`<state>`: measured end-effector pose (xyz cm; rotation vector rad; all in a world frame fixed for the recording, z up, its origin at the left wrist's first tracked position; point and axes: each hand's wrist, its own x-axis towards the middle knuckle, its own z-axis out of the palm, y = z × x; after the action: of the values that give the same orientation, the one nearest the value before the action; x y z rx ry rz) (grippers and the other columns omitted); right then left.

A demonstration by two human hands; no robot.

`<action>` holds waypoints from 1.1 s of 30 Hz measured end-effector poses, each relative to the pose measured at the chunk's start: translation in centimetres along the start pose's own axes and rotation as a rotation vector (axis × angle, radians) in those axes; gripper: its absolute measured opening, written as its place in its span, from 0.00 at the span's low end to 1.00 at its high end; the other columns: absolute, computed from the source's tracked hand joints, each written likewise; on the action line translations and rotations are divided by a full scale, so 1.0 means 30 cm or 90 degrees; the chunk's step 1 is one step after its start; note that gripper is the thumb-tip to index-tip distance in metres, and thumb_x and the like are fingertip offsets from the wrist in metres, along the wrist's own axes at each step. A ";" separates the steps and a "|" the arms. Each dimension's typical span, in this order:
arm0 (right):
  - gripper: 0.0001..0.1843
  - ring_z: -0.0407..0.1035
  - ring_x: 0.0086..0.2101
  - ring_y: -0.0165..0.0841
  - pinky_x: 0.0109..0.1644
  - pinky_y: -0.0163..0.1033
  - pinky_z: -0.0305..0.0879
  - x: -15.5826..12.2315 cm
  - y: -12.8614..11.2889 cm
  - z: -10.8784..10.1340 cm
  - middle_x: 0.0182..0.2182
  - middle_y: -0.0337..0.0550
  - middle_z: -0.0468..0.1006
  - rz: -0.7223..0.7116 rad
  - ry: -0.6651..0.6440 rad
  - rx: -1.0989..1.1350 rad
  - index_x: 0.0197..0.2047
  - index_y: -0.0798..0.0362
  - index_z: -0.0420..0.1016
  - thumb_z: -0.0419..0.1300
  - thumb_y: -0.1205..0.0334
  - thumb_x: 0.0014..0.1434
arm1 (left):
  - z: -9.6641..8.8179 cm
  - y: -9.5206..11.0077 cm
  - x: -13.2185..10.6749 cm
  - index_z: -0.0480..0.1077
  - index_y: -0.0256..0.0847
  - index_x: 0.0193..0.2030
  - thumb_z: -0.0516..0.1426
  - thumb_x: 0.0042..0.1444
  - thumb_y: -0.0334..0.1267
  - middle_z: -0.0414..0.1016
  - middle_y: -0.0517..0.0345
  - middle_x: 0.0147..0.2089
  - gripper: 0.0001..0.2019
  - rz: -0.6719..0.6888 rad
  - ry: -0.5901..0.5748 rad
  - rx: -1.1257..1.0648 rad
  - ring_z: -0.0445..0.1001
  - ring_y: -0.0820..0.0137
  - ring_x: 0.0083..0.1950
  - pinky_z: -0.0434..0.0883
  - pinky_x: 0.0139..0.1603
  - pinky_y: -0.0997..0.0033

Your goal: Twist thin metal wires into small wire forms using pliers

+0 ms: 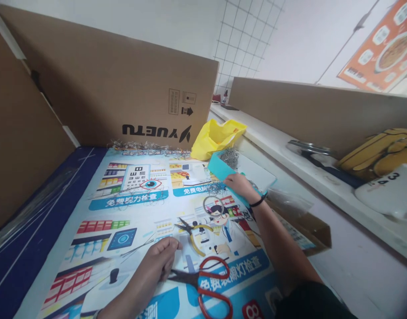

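Left hand closed by the scissors, right hand at the turquoise box

Nearest to me lies a pair of scissors with red handles and dark metal blades [192, 278], flat on the printed poster sheet in blue and white [143, 226]. The left hand [164, 258] is clenched just beside the blade tips; I cannot tell if something is kept inside the fingers. A few thin, straight grey wires [137, 249] show to the left of this fist, and I am not sure whether they reach into it.

A little farther I see small pliers with yellow handles and dark jaws, spread open on the sheet, and behind them a round ring of grey wire [204, 206]. To the right, a black band [257, 201] goes around the right wrist. The right hand [238, 184] has bent fingers at the near side of a turquoise open box [219, 167]; I cannot tell whether it grasps the wall or some wire. One loose tangle of fine grey wire [216, 188] lies on the sheet beside these fingers, and a denser grey wire clump [230, 156] is inside the box.

Behind the box stands a crumpled yellow plastic bag [213, 137]. Farthest on the table, wire scraps [140, 145] lie along the foot of a tall brown cardboard panel [123, 88], whose printed letters are upside down
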<state>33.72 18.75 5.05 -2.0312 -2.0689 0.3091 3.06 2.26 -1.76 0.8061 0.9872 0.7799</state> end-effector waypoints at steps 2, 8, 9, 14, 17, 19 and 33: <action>0.14 0.70 0.30 0.32 0.32 0.32 0.59 -0.006 0.002 -0.007 0.29 0.46 0.78 -0.016 -0.018 0.080 0.27 0.56 0.72 0.51 0.57 0.57 | 0.001 0.002 -0.002 0.67 0.38 0.32 0.55 0.53 0.52 0.45 0.72 0.14 0.17 0.002 -0.002 0.001 0.41 0.81 0.15 0.43 0.14 0.81; 0.17 0.67 0.23 0.27 0.23 0.29 0.58 -0.030 -0.006 0.004 0.28 0.44 0.77 -0.050 -0.087 0.291 0.34 0.57 0.71 0.50 0.51 0.56 | 0.001 -0.001 0.001 0.67 0.37 0.33 0.55 0.52 0.53 0.46 0.72 0.13 0.18 0.006 -0.006 0.004 0.41 0.82 0.15 0.45 0.14 0.81; 0.18 0.66 0.23 0.26 0.23 0.29 0.58 -0.030 -0.006 0.008 0.27 0.44 0.76 -0.056 -0.095 0.316 0.35 0.57 0.72 0.51 0.50 0.56 | 0.000 -0.003 0.002 0.67 0.37 0.33 0.55 0.52 0.53 0.47 0.72 0.13 0.18 0.006 -0.005 0.006 0.42 0.82 0.15 0.45 0.14 0.81; 0.19 0.62 0.20 0.24 0.22 0.29 0.57 -0.021 0.002 0.031 0.21 0.38 0.71 -0.062 -0.108 0.391 0.35 0.56 0.73 0.54 0.48 0.53 | -0.005 -0.005 0.003 0.67 0.37 0.33 0.55 0.53 0.53 0.48 0.72 0.13 0.18 0.012 -0.002 0.014 0.43 0.82 0.15 0.45 0.15 0.81; 0.18 0.57 0.17 0.23 0.20 0.30 0.54 -0.012 0.003 0.044 0.16 0.32 0.65 -0.054 -0.096 0.398 0.35 0.56 0.73 0.55 0.49 0.53 | -0.001 0.001 0.000 0.67 0.37 0.32 0.55 0.52 0.54 0.47 0.72 0.13 0.18 0.011 -0.005 0.015 0.42 0.82 0.15 0.45 0.15 0.82; 0.16 0.55 0.15 0.23 0.19 0.30 0.51 -0.004 0.005 0.053 0.13 0.30 0.62 -0.042 -0.081 0.389 0.36 0.55 0.74 0.56 0.51 0.52 | 0.002 0.005 0.000 0.67 0.37 0.33 0.55 0.52 0.54 0.47 0.72 0.13 0.18 0.006 -0.001 0.013 0.42 0.82 0.15 0.45 0.14 0.82; 0.10 0.68 0.23 0.27 0.23 0.31 0.59 -0.221 -0.279 0.117 0.31 0.41 0.76 -0.111 -0.065 0.479 0.43 0.52 0.63 0.46 0.60 0.61 | 0.011 0.023 -0.022 0.68 0.36 0.35 0.55 0.54 0.51 0.47 0.71 0.15 0.17 -0.014 -0.003 -0.060 0.41 0.82 0.17 0.43 0.15 0.80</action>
<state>24.79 11.98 4.17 -1.3948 -1.7715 0.9952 2.99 1.96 -0.80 0.7141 0.9460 0.7992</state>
